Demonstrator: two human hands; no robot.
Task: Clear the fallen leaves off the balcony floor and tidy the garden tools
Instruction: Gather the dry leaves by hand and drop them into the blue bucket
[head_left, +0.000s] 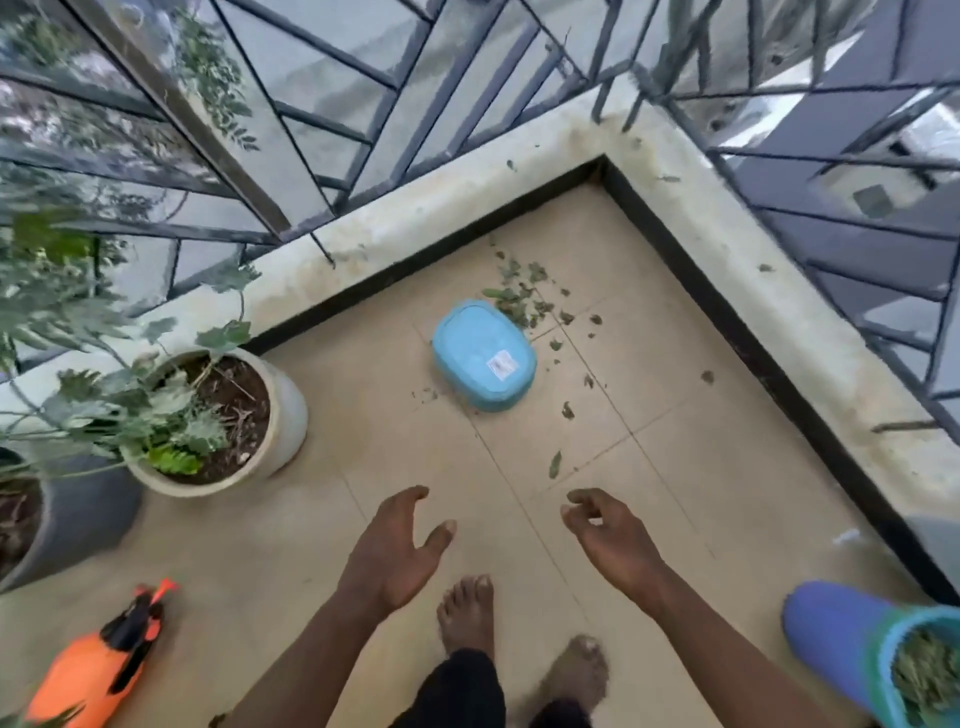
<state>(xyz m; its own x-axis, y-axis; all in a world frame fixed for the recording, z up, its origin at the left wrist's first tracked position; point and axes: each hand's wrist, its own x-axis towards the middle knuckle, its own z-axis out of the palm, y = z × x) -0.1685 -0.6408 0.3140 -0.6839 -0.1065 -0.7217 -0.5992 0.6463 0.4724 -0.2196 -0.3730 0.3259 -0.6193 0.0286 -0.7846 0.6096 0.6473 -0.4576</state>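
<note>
Balcony floor: blue tub, white label unreadable.

- I see soft, even daylight with only faint shadows on the beige tiled floor.
- The dark metal railing bars bend at the edges.
- Everything looks slightly blurred.

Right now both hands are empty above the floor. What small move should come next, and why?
Probably step toward the corner and reach both hands down to the leaf pile beside the upturned blue tub. The left hand and right hand hold nothing, most loose leaves lie there, and the green bucket at the right already holds leaves.
</note>
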